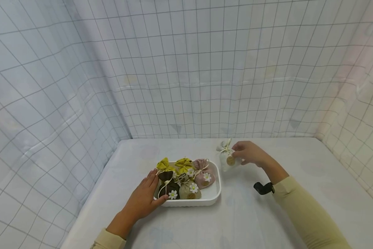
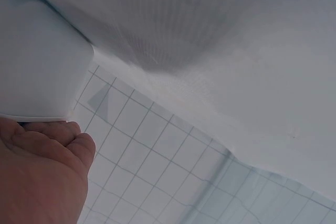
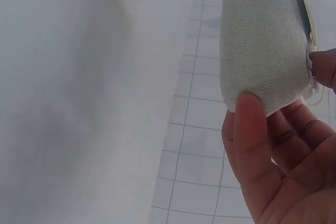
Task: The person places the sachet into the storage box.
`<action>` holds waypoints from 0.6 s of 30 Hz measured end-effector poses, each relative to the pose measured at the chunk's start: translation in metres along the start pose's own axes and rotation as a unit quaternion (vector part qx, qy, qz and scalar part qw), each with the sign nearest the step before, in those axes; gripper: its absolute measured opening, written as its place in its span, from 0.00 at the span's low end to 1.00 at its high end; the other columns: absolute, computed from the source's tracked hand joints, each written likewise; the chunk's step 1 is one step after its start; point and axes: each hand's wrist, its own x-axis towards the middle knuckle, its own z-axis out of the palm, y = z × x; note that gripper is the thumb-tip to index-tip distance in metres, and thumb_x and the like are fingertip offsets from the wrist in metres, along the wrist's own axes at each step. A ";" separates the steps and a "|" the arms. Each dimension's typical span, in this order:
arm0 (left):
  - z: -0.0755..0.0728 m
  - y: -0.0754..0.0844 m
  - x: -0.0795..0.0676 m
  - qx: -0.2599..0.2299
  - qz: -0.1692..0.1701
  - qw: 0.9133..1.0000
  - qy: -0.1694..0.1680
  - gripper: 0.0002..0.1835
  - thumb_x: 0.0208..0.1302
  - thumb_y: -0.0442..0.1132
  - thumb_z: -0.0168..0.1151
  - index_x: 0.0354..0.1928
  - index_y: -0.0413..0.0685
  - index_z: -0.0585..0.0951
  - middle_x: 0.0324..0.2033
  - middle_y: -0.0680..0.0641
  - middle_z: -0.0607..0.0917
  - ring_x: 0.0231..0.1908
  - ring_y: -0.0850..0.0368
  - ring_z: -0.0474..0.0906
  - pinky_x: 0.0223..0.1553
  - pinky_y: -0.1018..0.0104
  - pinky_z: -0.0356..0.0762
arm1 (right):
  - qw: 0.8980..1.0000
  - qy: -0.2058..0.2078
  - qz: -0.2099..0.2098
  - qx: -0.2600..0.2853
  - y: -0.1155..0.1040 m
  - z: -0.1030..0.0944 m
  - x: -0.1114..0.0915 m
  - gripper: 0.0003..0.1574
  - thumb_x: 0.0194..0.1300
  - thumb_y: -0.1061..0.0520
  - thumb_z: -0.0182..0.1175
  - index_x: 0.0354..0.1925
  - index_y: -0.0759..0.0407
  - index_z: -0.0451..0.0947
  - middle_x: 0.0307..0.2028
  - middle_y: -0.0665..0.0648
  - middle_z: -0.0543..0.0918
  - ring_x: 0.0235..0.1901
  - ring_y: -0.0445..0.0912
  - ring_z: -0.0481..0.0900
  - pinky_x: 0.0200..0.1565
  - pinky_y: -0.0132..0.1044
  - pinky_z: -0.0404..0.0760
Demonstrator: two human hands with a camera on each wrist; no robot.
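In the head view my right hand (image 1: 251, 152) holds a white drawstring pouch (image 1: 228, 162) with a round tan label, to the right of the tray. The right wrist view shows the coarse weave of this pouch (image 3: 265, 40) between thumb and fingers. My left hand (image 1: 144, 197) rests along the left side of a white tray (image 1: 212, 197), fingers stretched along the rim and thumb at the front corner. Inside sit two yellow pouches (image 1: 184, 165), a pink pouch (image 1: 203, 176), a dark pouch (image 1: 167, 188) and a beige pouch (image 1: 187, 191), several with white flowers.
A white cloth covers the table (image 1: 236, 221). Grid-patterned sheets (image 1: 198, 86) hang behind it and along both sides. A black device (image 1: 263, 188) is at the right wrist, by the sleeve cuff.
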 end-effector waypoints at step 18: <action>-0.001 0.000 0.000 0.004 0.000 1.000 0.000 0.49 0.67 0.66 0.56 0.70 0.27 0.63 0.75 0.35 0.55 0.74 0.40 0.50 0.69 0.44 0.57 | 0.999 -0.006 -0.027 -0.021 -0.029 0.028 -0.017 0.18 0.65 0.54 0.64 0.51 0.61 0.79 0.48 0.59 0.81 0.44 0.51 0.81 0.36 0.43 0.86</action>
